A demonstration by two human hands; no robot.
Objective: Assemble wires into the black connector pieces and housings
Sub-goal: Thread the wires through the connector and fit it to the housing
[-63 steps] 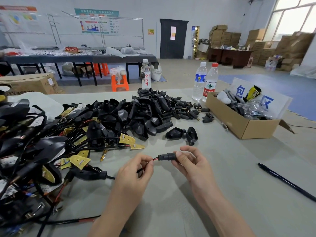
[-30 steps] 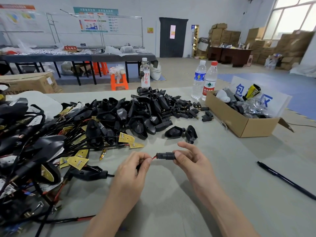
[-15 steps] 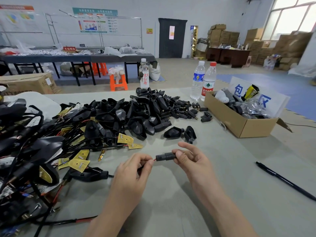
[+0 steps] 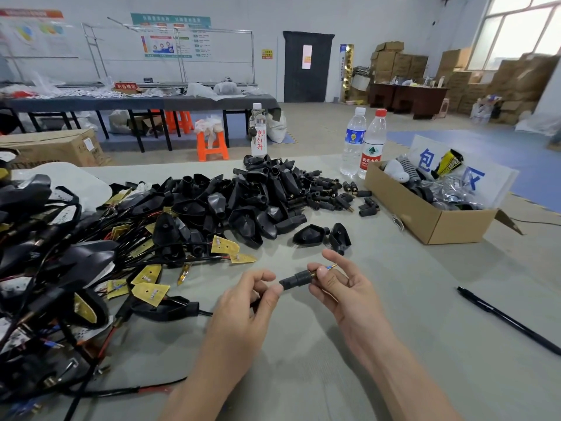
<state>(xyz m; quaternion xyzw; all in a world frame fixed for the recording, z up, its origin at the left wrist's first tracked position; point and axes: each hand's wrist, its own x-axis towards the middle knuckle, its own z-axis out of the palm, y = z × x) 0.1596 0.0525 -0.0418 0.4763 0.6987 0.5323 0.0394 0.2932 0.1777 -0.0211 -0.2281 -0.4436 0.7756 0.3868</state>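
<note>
A small black cylindrical connector piece (image 4: 296, 280) is held between my two hands above the grey table (image 4: 394, 344). My left hand (image 4: 249, 308) pinches its left end, where the black wire enters. My right hand (image 4: 343, 287) pinches its right end with thumb and forefinger. A thin wire tip with a blue and gold end (image 4: 331, 266) sticks out past my right thumb. The wire leads left to a black housing (image 4: 164, 308) lying on the table.
A heap of black housings (image 4: 243, 199) and small connector pieces (image 4: 328, 196) lies beyond my hands. Wired assemblies with yellow boards (image 4: 76, 268) crowd the left. A cardboard box (image 4: 425, 217), two water bottles (image 4: 364, 144) and a black pen (image 4: 510, 320) are on the right.
My left hand has closed in on the connector piece, so the red wire stretch no longer shows. A blue and gold wire tip now sticks out past my right thumb.
</note>
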